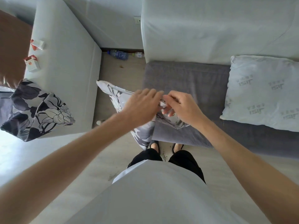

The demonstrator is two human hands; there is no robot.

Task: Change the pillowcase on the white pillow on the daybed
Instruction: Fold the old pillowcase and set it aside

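A white pillow [262, 92] with faint grey lettering lies bare on the grey daybed seat [191, 78] at the right. Over the seat's left end I hold a floral grey-and-white pillowcase [115, 94], which hangs down toward the floor. My left hand [142, 102] grips the cloth from above, fingers curled into it. My right hand [179, 105] pinches the cloth's edge right beside the left hand. Another floral pillowcase [35, 110], darker, lies on the corner of the white mattress [68, 62] at the left.
The daybed's white back cushion [210, 29] rises behind the seat. Two small red-and-white boxes [32, 62] lie on the left mattress. A plastic bottle [119, 54] lies on the floor in the gap by the wall. My feet stand against the daybed's front edge.
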